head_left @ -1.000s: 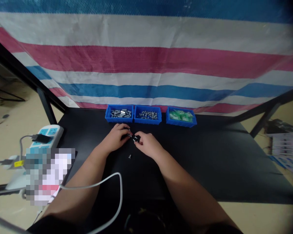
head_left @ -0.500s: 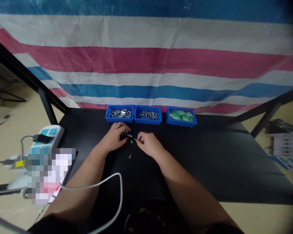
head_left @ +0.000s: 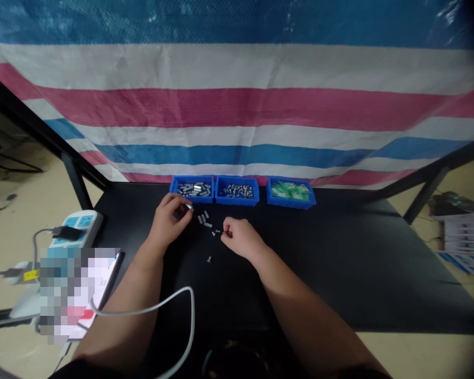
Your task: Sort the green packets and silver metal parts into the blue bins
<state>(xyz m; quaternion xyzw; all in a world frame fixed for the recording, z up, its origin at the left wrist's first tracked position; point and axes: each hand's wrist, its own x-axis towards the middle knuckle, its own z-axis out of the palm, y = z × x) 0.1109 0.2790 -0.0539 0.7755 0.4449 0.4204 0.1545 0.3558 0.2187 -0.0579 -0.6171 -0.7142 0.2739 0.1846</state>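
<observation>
Thumb and fingers of my left hand [head_left: 169, 220] pinch a short silver metal standoff [head_left: 189, 207], held in front of the left bin. Several similar standoffs [head_left: 203, 218] lie loose on the black table to the right of that hand. My right hand [head_left: 243, 237] is closed with its fingertips pinched low over the table; anything between them is too small or hidden to make out. Just left of those fingertips lie two small screws [head_left: 214, 233]. Another screw [head_left: 209, 259] lies nearer to me.
Along the back edge stand three blue bins: one with standoffs [head_left: 177, 197], one with screws [head_left: 237, 201], one with green-and-clear packets [head_left: 290, 202]. A power strip [head_left: 90, 226] and a pixelated device lie at left. A white cable [head_left: 193, 305] loops across the front.
My left hand has moved left and back, off a small group of standoffs that now shows on the table, with one standoff in its fingers. My right hand has barely moved.
</observation>
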